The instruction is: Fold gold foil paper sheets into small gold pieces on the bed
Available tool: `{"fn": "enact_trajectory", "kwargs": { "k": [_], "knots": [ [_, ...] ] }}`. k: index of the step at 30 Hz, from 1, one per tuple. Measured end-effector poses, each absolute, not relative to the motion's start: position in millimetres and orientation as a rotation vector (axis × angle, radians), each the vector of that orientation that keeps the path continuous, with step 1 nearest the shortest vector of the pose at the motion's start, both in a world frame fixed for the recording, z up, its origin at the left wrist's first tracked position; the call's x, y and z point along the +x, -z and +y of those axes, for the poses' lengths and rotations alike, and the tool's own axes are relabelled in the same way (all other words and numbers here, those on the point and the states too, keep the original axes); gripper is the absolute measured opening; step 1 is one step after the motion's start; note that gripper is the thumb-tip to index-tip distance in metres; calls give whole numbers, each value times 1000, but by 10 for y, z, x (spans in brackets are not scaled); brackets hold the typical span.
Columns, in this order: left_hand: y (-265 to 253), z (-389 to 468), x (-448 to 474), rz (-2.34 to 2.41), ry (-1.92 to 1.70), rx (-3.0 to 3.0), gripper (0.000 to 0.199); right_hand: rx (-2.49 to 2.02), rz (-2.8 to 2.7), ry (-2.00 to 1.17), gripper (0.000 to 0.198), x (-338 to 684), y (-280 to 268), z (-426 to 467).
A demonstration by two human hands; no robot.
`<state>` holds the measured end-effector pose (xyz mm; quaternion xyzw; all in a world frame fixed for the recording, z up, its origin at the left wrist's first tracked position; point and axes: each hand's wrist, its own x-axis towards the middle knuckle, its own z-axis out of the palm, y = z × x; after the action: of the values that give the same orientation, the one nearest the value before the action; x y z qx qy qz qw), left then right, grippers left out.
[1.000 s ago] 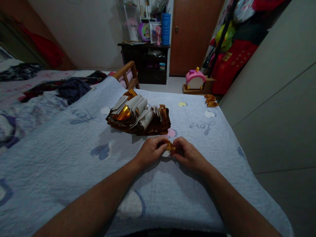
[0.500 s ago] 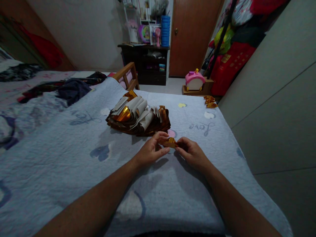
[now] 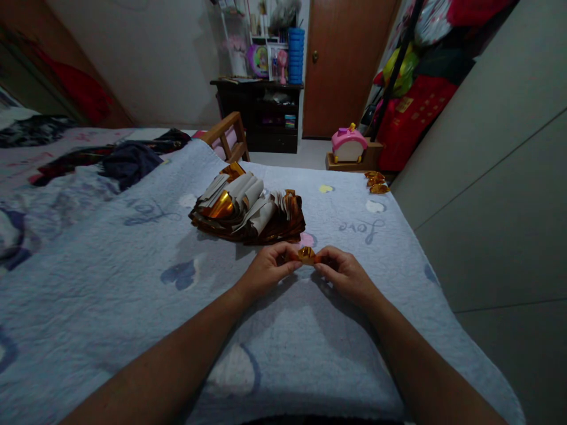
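Observation:
A small folded piece of gold foil paper (image 3: 306,255) is stretched between my two hands, just above the bed. My left hand (image 3: 271,267) pinches its left end between thumb and fingers. Its right end is in the closed fingertips of my right hand (image 3: 343,270). Beyond my left hand lies a thick stack of gold and grey foil paper sheets (image 3: 252,206), fanned and partly curled. Several folded gold foil pieces (image 3: 376,183) rest together at the far right corner of the bed.
A pale blue quilt (image 3: 186,319) with hearts and lettering covers the bed. Dark clothes (image 3: 130,162) lie at the left. Past the far edge stand a wooden chair (image 3: 230,133), a dark cabinet (image 3: 266,112) and a pink toy case (image 3: 348,146). A pale cupboard (image 3: 496,177) rises along the right.
My left hand's fingers have closed on the left end of the gold foil paper, where they were looser before. The piece now looks puffed in its middle. My right hand stays almost still.

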<state>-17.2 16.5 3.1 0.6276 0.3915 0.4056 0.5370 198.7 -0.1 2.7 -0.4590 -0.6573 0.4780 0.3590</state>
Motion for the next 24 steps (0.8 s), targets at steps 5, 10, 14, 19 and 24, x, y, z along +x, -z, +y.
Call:
{"fn": "enact_trajectory", "kwargs": {
  "k": [5,10,14,19,24],
  "knots": [
    [-59,178,-165,902,-914,1651,9,-1148,-1659,-1254,10,1976,-42,4],
    [-36,166,-145,920,-875,1617,12,-1129,-1552,-1320,11,1935,-33,-3],
    [2,153,-132,925,-904,1420,20,-1135,-1455,-1333,19,1918,10,4],
    [-28,140,-117,927,-892,1286,34,-1084,-1425,-1389,33,1898,1,2],
    [-55,131,-110,932,-888,1270,31,-1102,-1391,-1414,24,1893,-29,-15]
  ]
}}
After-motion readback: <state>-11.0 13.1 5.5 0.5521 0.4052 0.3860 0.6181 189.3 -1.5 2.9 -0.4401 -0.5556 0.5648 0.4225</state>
